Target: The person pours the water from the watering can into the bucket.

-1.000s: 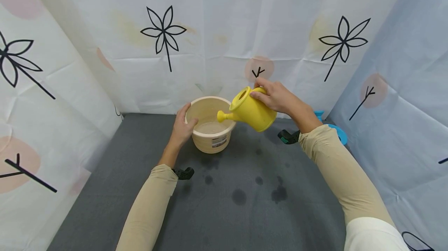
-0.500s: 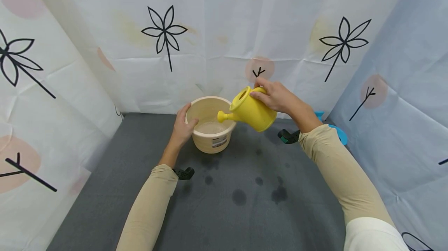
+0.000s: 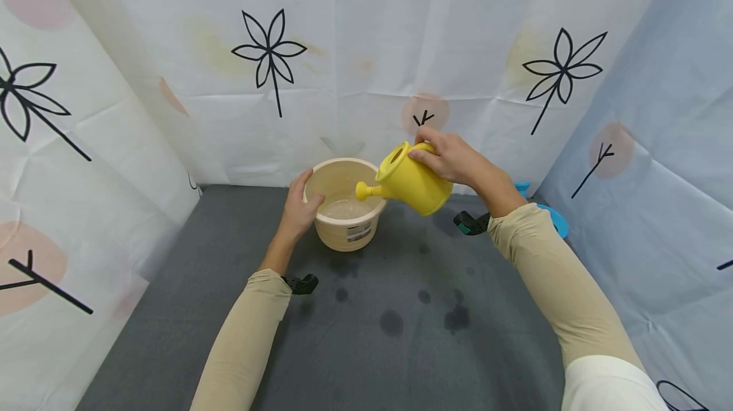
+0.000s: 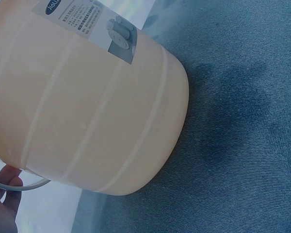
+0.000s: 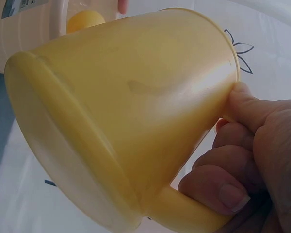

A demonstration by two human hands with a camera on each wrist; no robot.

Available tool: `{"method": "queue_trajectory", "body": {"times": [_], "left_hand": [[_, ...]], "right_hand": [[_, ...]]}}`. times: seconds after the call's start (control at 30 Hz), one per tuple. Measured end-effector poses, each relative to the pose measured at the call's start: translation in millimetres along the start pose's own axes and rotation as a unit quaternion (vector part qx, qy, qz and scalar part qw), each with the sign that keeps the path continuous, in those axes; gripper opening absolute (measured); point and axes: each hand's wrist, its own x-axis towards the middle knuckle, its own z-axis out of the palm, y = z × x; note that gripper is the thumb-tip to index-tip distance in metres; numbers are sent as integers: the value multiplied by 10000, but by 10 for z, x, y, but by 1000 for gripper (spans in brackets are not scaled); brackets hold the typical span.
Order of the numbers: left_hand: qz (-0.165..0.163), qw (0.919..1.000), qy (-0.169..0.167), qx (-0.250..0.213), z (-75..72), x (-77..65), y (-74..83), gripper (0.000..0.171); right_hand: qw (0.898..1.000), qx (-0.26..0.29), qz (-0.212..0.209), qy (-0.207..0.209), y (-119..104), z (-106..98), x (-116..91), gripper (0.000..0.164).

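A cream plastic bucket (image 3: 332, 233) stands on the dark cloth near the back wall, with rippled water (image 3: 343, 208) at its bottom. My left hand (image 3: 298, 210) grips its left rim, thumb over the inside. Low in the left wrist view, fingers (image 4: 9, 182) show by the bucket's thin handle (image 4: 36, 184). My right hand (image 3: 449, 156) holds a yellow watering can (image 3: 420, 185) by its handle, fingers curled round it in the right wrist view. The can tips left, its spout (image 3: 366, 191) over the bucket's opening.
Behind my right forearm, a blue plastic object (image 3: 554, 219) is partly hidden at the right edge. Dark wet spots (image 3: 391, 322) mark the grey cloth (image 3: 366, 373). White patterned sheets (image 3: 366, 29) enclose the back and both sides.
Both hands, the bucket and the tilted watering can stay nearly still. The ripples on the water in the bucket shift slightly.
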Motion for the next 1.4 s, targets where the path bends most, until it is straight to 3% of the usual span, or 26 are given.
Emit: {"method": "queue_trajectory", "body": {"times": [1.4], "left_hand": [[4, 10000, 11, -1, 9, 3, -1, 69]], "right_hand": [[9998, -124, 103, -113, -63, 2, 32, 20]]}}
